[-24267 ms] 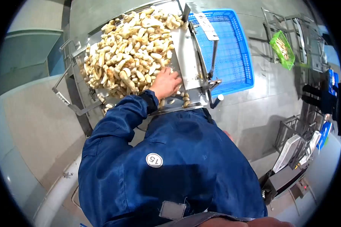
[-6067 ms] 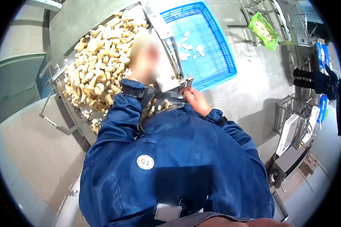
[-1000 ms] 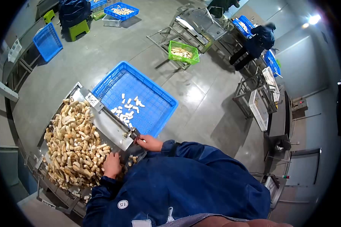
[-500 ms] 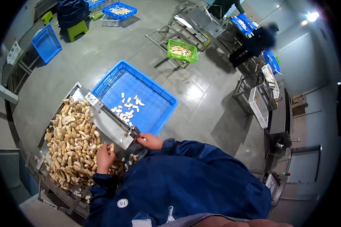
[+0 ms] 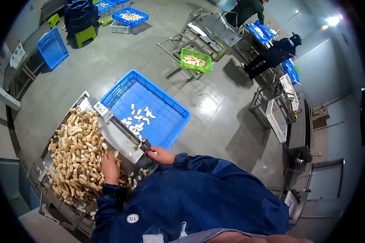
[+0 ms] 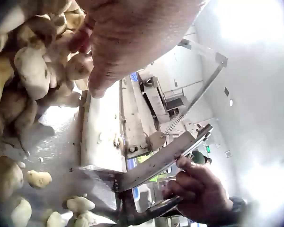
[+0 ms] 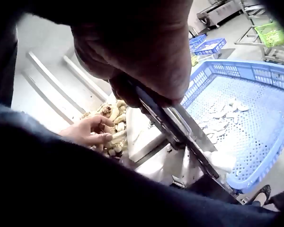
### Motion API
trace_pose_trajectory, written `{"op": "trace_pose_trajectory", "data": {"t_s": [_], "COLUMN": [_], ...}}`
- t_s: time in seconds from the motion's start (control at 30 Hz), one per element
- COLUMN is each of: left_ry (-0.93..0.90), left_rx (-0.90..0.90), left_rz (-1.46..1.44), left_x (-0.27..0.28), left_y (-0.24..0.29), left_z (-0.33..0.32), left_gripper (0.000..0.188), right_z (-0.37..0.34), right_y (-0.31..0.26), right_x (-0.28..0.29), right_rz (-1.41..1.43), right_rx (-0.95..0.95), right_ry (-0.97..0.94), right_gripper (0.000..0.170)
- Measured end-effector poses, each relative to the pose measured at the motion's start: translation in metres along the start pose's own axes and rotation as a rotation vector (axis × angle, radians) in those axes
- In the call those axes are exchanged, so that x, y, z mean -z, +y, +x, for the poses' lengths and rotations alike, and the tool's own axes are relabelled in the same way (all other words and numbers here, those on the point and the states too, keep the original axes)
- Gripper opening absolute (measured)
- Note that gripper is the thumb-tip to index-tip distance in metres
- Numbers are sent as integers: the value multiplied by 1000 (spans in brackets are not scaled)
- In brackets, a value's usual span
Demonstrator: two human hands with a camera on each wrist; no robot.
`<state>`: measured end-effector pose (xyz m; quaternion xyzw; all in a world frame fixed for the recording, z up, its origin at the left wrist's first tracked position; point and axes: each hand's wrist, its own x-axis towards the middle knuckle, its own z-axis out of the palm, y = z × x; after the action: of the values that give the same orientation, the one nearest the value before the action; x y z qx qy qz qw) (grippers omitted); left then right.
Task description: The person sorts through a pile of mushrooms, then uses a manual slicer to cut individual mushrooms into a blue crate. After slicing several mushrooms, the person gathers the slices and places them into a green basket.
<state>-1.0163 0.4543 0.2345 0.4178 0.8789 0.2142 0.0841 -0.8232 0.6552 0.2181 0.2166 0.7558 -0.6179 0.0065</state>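
My left hand point(image 5: 110, 168) rests on the right edge of a heap of brown and cream mushroom-like pieces point(image 5: 75, 156); its fingers look loosely bent in the right wrist view, with no piece clearly gripped. My right hand point(image 5: 161, 155) holds the handle end of a hinged metal blade point(image 5: 127, 130), its fingers curled round it in the left wrist view. Beside the heap is a pale board point(image 5: 118, 139) under the blade. A blue crate point(image 5: 178, 111) on the far side of the blade contains scattered white cut pieces point(image 5: 138, 117).
Several loose pieces point(image 6: 80, 204) lie on the metal tray near my body. A green basket point(image 5: 196, 60) of pieces stands on a frame farther off. Two people work at the upper right, and another sits on a green stool point(image 5: 85, 35) at the upper left. White trays point(image 5: 276, 117) stand at the right.
Since half a second ago my left hand has gone from holding a piece beside the board to lying on the heap. My right hand stays at the handle. Compared with earliest, cut pieces lie in the crate.
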Motion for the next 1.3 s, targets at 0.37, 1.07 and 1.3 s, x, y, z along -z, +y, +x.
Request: {"op": "trace_pose_trajectory", "data": {"t_s": [0.37,1.07,1.3], "left_ry": [-36,-55,15], "left_rx": [78,-30,-7], "left_rz": [42,223,234], "left_x": [0,-6,-43], "left_y": [-26,-20,-33], "left_z": [-2,-14,11], "left_gripper": [35,11,12], "right_z": [-4,-4,-4], "right_y": [-9,-20,-12], "right_x": [-3,1,-2], "right_rz": [-12,52,-47], "right_rx": [-130,-198,-98], "right_ry": [70,33,58], "right_gripper": [25,25,28]}}
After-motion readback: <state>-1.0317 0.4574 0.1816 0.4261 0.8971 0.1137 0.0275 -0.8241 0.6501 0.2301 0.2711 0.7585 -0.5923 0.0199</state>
